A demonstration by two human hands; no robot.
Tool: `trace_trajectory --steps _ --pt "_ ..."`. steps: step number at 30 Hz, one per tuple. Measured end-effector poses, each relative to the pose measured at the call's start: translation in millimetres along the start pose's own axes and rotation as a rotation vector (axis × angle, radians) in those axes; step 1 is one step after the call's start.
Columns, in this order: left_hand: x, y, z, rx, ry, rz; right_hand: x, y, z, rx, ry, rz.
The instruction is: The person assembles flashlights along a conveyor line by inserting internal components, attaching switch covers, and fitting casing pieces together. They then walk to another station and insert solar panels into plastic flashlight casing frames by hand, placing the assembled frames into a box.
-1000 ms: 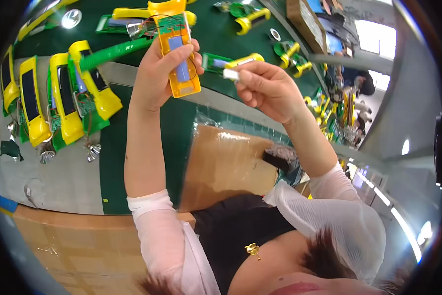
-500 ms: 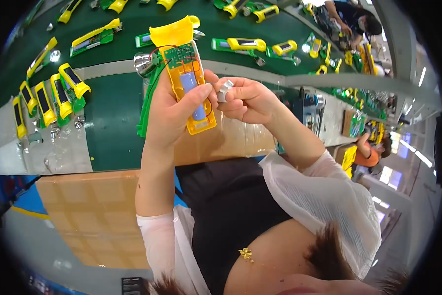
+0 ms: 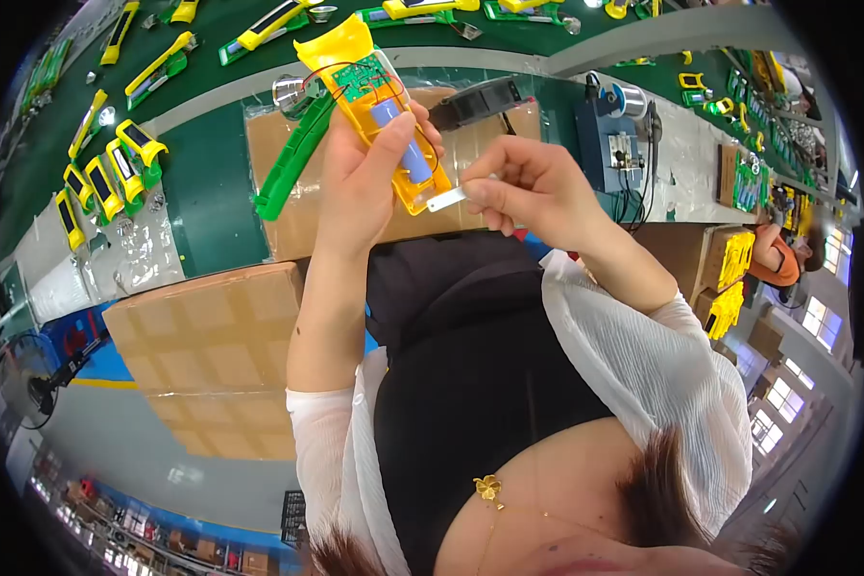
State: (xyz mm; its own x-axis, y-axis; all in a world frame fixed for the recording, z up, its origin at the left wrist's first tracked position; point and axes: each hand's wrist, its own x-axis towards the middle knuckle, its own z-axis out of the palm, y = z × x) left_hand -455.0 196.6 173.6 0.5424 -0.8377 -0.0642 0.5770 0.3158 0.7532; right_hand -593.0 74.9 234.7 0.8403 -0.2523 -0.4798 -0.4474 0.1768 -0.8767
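Bench point(image 3: 206, 230), two hands point(image 3: 533, 192), one battery point(image 3: 415, 163)

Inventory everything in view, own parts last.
casing: one, yellow, upper centre
cell: one, blue, inside casing
circuit board: one, green, inside casing
strip: one, green, beside casing
reflector: one, silver, by strip
tab: one, white, near casing's end
units: many, yellow-green, left and top
bench: one, green, upper half
carton: one, brown, lower left
machine: one, blue, upper right
device: one, black, right of casing
other person: one, orange sleeve, far right
left grip: one, bare, around casing
right grip: one, bare, pinching tab
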Motion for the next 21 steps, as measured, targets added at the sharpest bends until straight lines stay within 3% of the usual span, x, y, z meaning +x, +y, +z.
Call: trace_trajectory --steps 15,18,21 --pt "9 -36 45 0.059 -0.022 -0.083 -12 30 -41 0.01 -0.005 0.064" --pt "10 -36 49 -0.012 0.015 -0.129 -6 44 -61 0.617 -0.161 0.192" --pt "13 -35 53 -0.049 0.033 -0.151 -4 56 -74 0.876 -0.27 0.309"
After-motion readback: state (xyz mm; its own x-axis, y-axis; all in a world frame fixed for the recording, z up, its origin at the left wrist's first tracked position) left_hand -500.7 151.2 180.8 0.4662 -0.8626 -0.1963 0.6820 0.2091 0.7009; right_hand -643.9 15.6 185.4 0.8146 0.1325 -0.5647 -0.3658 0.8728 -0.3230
